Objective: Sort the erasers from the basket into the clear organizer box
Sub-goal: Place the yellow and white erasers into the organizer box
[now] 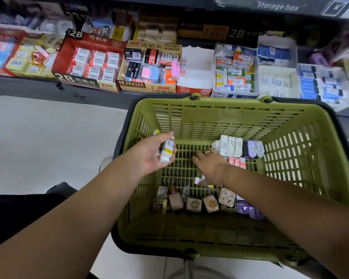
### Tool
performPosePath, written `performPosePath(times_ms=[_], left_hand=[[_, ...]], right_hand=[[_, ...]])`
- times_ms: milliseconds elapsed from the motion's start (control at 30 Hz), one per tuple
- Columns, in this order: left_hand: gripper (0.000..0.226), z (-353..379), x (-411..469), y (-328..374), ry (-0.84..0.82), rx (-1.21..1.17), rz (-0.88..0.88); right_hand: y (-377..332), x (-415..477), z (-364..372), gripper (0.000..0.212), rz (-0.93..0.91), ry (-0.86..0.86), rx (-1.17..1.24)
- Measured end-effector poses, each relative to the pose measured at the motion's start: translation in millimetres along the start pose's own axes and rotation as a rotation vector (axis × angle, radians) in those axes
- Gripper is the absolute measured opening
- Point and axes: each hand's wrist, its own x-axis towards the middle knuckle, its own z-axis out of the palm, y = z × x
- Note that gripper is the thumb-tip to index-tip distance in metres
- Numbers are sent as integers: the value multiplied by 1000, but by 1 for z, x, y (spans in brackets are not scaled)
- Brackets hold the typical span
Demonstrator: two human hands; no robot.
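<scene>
Gathering more erasers is judged to be the step in hand. A stack of yellow-sleeved white erasers (166,151) is gripped in the left hand (148,156), held by the left wall of the green basket (290,158). The right hand (210,166) is spread open, palm down, over the basket floor, its thumb touching a small white eraser (197,180). That piece should be pinched cleanly before the row of white-wrapped erasers (230,147) just beyond is taken. A clear organizer box cannot be made out.

Stationery shop: shelf (28,85) w/ display boxes (129,85) of 2B/4B erasers (98,61), plus green shopping basket (210,117).
</scene>
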Motion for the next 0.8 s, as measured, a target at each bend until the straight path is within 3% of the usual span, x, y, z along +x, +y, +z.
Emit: performPosePath(times_ms=[167, 333, 567, 800], left_hand=[[14, -1, -2, -1, 15, -19, 13], [14, -4, -2, -1, 47, -28, 15], [13, 0, -2, -2, 64, -44, 7], [14, 0, -2, -2, 72, -56, 3]], right_hand=[[7, 9, -7, 73, 178, 130, 209], [10, 3, -3, 101, 60, 22, 186], [4, 0, -5, 84, 35, -1, 230], [-17, 5, 2, 91, 86, 16, 395]])
